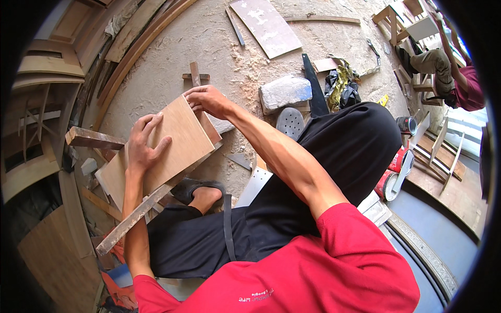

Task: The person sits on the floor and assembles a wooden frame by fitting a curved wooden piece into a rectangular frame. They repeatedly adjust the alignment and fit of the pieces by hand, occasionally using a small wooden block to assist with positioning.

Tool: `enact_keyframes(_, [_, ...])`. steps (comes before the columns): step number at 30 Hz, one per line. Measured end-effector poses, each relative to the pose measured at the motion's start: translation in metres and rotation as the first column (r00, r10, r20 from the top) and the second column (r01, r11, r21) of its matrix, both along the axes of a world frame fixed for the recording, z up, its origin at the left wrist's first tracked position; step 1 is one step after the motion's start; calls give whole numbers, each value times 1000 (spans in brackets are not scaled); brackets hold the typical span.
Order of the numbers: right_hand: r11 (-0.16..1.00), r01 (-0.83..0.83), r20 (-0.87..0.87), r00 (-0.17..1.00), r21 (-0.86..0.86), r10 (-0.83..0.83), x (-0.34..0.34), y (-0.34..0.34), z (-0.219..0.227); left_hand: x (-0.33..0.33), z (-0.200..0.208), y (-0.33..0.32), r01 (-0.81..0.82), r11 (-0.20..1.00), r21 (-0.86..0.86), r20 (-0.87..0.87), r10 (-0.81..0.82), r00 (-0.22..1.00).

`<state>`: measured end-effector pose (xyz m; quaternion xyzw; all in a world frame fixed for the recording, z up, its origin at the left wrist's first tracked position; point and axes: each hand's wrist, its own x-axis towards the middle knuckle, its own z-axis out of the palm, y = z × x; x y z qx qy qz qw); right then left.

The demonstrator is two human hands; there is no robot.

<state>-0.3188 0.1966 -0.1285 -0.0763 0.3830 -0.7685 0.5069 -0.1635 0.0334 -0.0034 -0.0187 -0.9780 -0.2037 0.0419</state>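
Note:
A light plywood panel (175,143) lies tilted over a wooden frame in front of me, left of my raised knee. My left hand (145,140) holds it near its left edge, thumb and forefinger spread over its face. At its far corner my right hand (207,101) has its fingers bent and pressed together; what they pinch, if anything, is hidden. A brown wooden strip (211,128) runs along the panel's right edge. Stained wooden bars, one a long near bar (133,219) crossing over my left forearm, stick out around the panel.
A handsaw (313,86) leans beside a whitish block (285,94). Crumpled black and gold wrapping (342,86) lies nearby. Red cans (389,182) stand right of my knee. A flat board (266,26) lies on the dusty floor. Another person (462,86) sits at the far right.

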Motion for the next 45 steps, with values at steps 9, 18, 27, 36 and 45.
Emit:
enact_keyframes(9, [999,9,48,999,-43,-7,1,1,1,-1,-1,0,-1,1000,11,-8,1,1000])
enact_keyframes(18, [989,11,-93,996,144,2,4,-1,11,-1,-1,-1,-10,1000,3,-7,10,1000])
enact_keyframes(27, [983,38,-93,995,178,-22,5,-1,11,-2,1,1,-11,1000,10,-5,11,1000])
enact_keyframes(36, [962,38,-267,963,270,37,5,0,24,1,-4,-5,-4,1000,-24,-21,3,1000])
enact_keyframes(45, [968,39,-262,965,249,29,5,-4,23,36,-12,-44,-23,1000,13,-338,26,941])
